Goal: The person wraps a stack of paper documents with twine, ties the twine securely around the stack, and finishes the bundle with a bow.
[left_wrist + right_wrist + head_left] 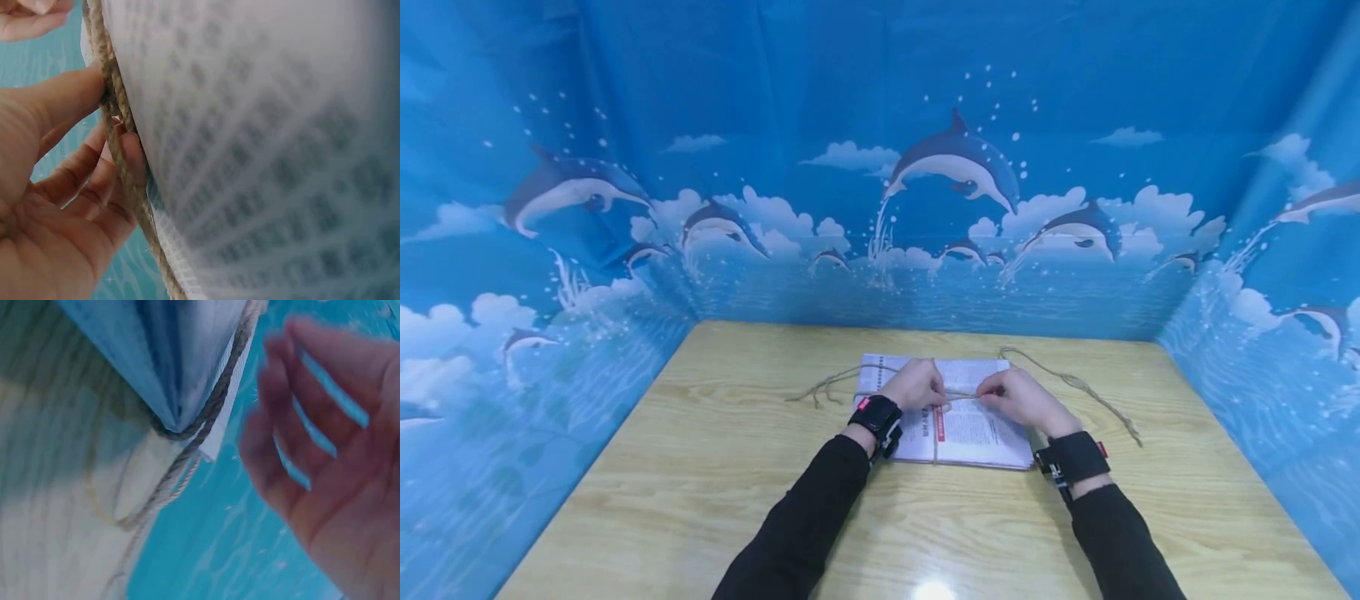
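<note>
A stack of newspapers lies on the table with natural-coloured twine around it, crossing its top both ways. My left hand is over the stack's upper middle. In the left wrist view, its thumb and fingertips pinch two strands of the twine beside the printed sheets. Over the right half of the papers is my right hand, close to the crosswise strand. In the right wrist view its fingers are loosely bent and blurred, apart from the twine.
One loose end of twine trails left across the wooden table. Another loose length with a knot stretches to the right. A blue dolphin-print curtain encloses the back and sides. Both wrists wear black straps.
</note>
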Available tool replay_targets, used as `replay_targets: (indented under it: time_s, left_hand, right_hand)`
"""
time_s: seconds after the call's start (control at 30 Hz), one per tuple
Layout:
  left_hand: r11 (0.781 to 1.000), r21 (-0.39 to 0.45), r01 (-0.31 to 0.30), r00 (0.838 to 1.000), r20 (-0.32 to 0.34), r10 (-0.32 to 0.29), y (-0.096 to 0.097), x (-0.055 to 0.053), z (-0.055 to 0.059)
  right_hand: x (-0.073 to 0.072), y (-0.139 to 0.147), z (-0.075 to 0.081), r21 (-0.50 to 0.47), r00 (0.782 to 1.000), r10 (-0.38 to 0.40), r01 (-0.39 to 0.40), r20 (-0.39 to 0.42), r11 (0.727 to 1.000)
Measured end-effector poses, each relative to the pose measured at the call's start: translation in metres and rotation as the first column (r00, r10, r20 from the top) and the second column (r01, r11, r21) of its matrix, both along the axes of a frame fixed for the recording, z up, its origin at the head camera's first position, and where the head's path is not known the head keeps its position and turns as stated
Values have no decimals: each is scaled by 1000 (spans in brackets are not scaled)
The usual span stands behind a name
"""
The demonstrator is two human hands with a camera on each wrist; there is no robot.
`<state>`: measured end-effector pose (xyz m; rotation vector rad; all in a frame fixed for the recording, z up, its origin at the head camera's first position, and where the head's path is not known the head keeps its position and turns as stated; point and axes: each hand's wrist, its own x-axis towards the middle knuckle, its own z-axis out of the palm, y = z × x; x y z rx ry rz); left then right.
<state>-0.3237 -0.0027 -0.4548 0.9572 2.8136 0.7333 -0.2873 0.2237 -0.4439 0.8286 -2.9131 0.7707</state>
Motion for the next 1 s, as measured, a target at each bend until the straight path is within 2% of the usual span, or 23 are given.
replay_targets:
  time_s: [0.07, 0.17, 0.23, 0.3, 0.4, 0.5, 0.6, 0.73, 0.83, 0.87, 0.9, 1.0]
  left_hand:
    - [1000, 2, -12, 1000, 0, 12, -1, 0, 0]
    - [1000, 1, -26, 1000, -7, 26, -2, 1, 0]
    - [1000, -7, -27, 1000, -15, 27, -3, 2, 1]
    - [1000, -5, -21, 1000, -16, 21, -2, 3, 3]
    - [1000, -1, -8, 1000, -8, 8, -1, 4, 5]
    - [1000, 3, -9, 1000, 17, 9, 0, 4, 5]
    - [1000, 5, -21, 998, 51, 20, 0, 4, 4]
    - [999, 23, -28, 996, 87, 25, -1, 2, 3]
    - [999, 38, -14, 995, 99, 10, -2, 1, 2]
    - [999, 47, 1, 996, 84, -5, -3, -1, -1]
    - [999, 52, 13, 997, 69, -17, -3, -3, -4]
    - [998, 48, 27, 998, 60, -29, -4, -2, -2]
  right_hand:
    - [4, -7, 2, 21, 995, 79, -80, 57, 997]
    - [12, -18, 5, 48, 976, 165, -173, 139, 984]
    - [18, -25, 6, 83, 971, 198, -210, 137, 974]
    - [24, -32, 7, 132, 974, 200, -214, 111, 968]
    - [29, -39, 4, 187, 985, 155, -167, 75, 968]
    - [27, -40, 1, 173, 989, 76, -97, 127, 980]
    - [23, -36, -1, 155, 976, 0, -35, 219, 987]
    - [16, -21, 1, 152, 955, -93, 51, 281, 987]
    - [10, -6, 3, 141, 946, -177, 143, 272, 980]
    - [9, -1, 3, 135, 940, -209, 179, 269, 975]
    - [7, 3, 4, 133, 940, -226, 197, 256, 971]
    - [5, 11, 5, 123, 938, -258, 235, 231, 964]
